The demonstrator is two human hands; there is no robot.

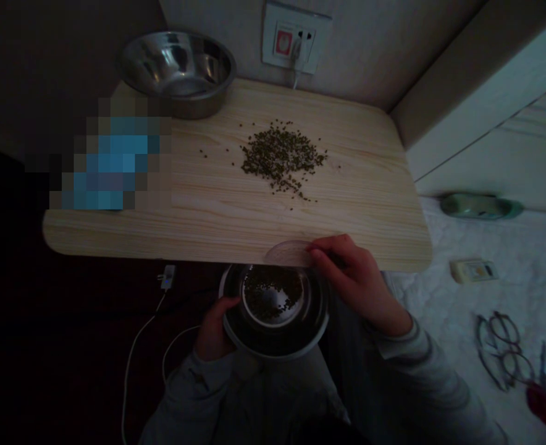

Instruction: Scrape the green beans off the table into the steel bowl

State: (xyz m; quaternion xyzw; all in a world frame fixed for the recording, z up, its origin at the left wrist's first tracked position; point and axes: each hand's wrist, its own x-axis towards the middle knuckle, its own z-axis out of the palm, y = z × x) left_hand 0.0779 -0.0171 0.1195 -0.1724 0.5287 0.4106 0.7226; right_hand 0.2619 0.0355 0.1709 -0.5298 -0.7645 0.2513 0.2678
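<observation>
Under the front edge of the wooden tabletop [199,228], my left hand [215,330] grips the left rim of a round metal bowl [275,346], thumb over the edge. Small dark-green grains, like mung beans, lie in its round middle. My right hand [359,281] pinches a thin, clear, curved piece [289,252], perhaps a plastic lid, at the table's front edge above the bowl. Farther back on the tabletop, a loose pile of the same beans [280,154] is spread out, with stray ones around it.
A large stainless steel bowl [194,105] stands at the back left, near a pixelated blue thing [115,161]. A wall socket [296,40] holds a plug. On the white bedding at right lie a green case [481,206], a small box [474,271], and glasses [504,349]. A white cable [131,352] hangs left.
</observation>
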